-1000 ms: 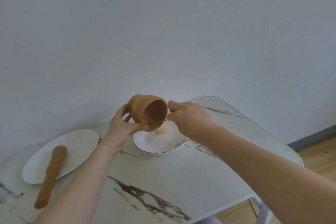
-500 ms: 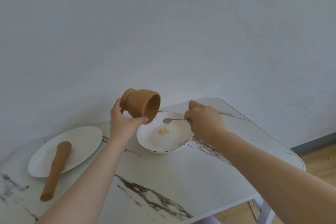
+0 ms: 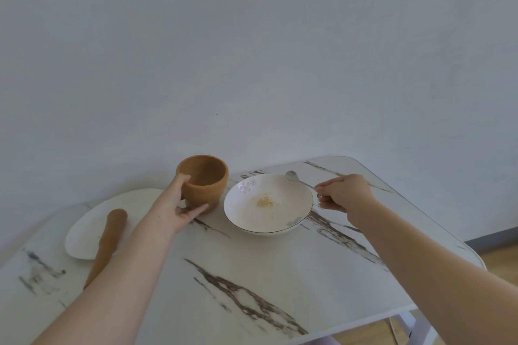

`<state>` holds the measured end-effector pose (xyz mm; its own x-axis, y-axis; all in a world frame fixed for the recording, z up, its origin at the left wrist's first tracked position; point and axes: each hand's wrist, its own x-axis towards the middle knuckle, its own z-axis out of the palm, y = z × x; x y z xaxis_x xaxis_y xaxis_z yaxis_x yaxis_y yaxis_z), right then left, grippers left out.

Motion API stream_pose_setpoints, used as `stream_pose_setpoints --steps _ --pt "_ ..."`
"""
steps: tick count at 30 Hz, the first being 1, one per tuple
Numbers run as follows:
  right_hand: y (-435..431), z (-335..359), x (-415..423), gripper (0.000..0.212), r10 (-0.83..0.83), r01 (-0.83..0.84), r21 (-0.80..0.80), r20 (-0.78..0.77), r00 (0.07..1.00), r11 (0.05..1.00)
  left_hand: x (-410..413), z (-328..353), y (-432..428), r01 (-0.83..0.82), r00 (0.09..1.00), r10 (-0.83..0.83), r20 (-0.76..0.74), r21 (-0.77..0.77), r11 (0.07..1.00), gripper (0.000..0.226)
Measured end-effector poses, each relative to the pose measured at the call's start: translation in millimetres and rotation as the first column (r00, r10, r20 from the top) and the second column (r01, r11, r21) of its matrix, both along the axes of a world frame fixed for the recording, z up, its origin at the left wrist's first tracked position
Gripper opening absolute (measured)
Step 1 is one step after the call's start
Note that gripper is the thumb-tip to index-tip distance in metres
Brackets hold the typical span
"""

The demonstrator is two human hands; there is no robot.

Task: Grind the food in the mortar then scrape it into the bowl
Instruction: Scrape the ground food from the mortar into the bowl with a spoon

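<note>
From my head camera, the round terracotta-brown mortar (image 3: 202, 182), matte with faint turned ridges, stands upright on the white marble-patterned table (image 3: 252, 274) with dark veins, just left of the white shallow bowl (image 3: 267, 204). My left hand (image 3: 179, 209) wraps loosely around the mortar's near side, thumb at its rim, fingers curled against its foot; I am grasping it lightly. The bowl is glossy with a thin dark rim line and small flower prints, and a little heap of pale yellow ground food (image 3: 265, 202) lies near its middle. My right hand (image 3: 343, 193), just right of the bowl, pinches the handle of a slim shiny metal spoon (image 3: 297, 179); its oval head hangs over the bowl's far right rim, apart from the food. Well left of the bowl, beyond the mortar, a flat white oval plate (image 3: 92, 221) carries the thick end of a long brown wooden pestle (image 3: 108, 241), whose near end runs behind my left forearm, which hides its tip.
</note>
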<state>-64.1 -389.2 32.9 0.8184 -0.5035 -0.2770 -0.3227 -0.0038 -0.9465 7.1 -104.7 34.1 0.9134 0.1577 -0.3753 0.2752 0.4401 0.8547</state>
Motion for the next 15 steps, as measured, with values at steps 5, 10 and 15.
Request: stream_pose_setpoints --steps 5,10,15 --pt "4.0 -1.3 0.4 0.015 -0.001 0.001 0.033 0.026 1.000 0.999 1.5 2.0 0.9 0.063 0.998 -0.062 -0.026 0.052 0.997 0.019" --pt "4.0 -0.1 -0.6 0.018 -0.007 0.006 0.037 0.027 1.000 0.999 7.6 3.0 6.1 0.081 0.995 -0.075 -0.069 0.091 0.993 0.027" --pt "3.7 -5.1 0.5 0.019 -0.029 0.028 0.044 0.030 0.999 0.999 10.0 3.5 10.1 0.097 0.995 -0.093 -0.047 0.093 0.991 0.035"
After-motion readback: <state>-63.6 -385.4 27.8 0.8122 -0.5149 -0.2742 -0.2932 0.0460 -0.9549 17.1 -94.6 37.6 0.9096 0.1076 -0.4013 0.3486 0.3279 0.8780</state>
